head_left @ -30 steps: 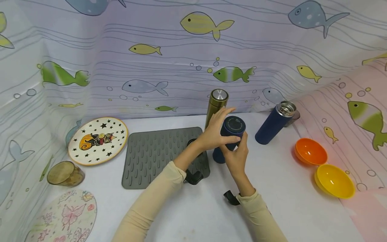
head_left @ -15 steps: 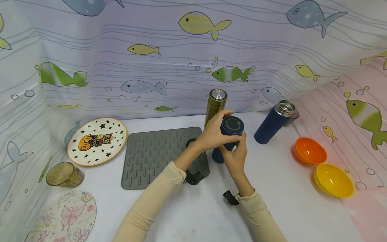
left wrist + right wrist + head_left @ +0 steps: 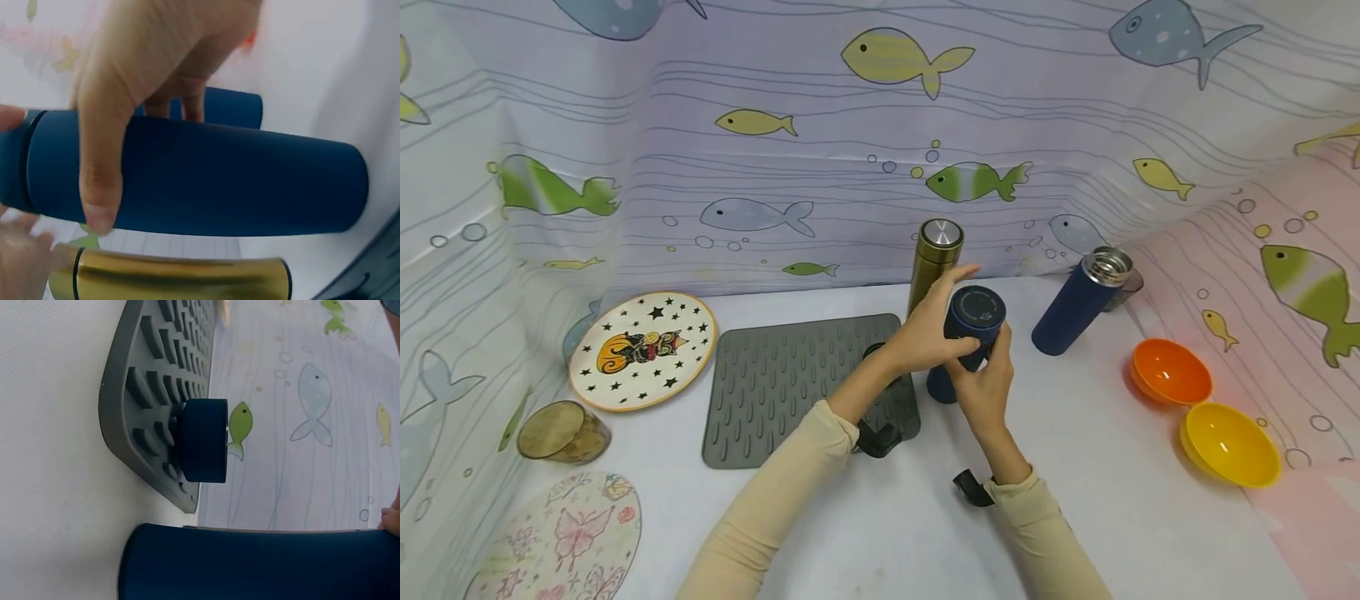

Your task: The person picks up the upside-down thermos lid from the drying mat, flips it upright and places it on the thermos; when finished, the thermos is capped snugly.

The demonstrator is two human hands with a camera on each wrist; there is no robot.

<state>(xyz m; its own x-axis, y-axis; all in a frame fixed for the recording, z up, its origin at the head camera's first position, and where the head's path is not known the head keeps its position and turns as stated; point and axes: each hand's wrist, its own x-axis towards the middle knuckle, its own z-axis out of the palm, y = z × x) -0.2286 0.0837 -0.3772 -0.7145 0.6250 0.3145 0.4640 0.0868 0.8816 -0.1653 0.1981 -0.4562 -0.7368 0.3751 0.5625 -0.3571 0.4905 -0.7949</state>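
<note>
A dark blue thermos flask (image 3: 942,385) stands upright beside the grey mat, its dark round lid (image 3: 977,307) on top. My left hand (image 3: 927,333) is at the lid, its thumb against the near side and its index finger stretched out behind. My right hand (image 3: 988,379) grips the body just below; in the left wrist view its thumb lies across the flask (image 3: 250,181). Right behind my left hand stands a gold flask (image 3: 932,262) with a silver-topped lid. Fingers of my left hand hide part of the blue flask.
On the grey ridged mat (image 3: 775,392) stands a loose blue lid (image 3: 203,440). A blue flask without its lid (image 3: 1075,308) is to the right, near orange (image 3: 1168,375) and yellow bowls (image 3: 1228,446). Plates (image 3: 643,350) and an amber glass (image 3: 563,433) are at left.
My left thumb has slid back leftward along the lid, and its index finger has lifted away from the lid's far side. The right hand keeps its hold on the flask.
</note>
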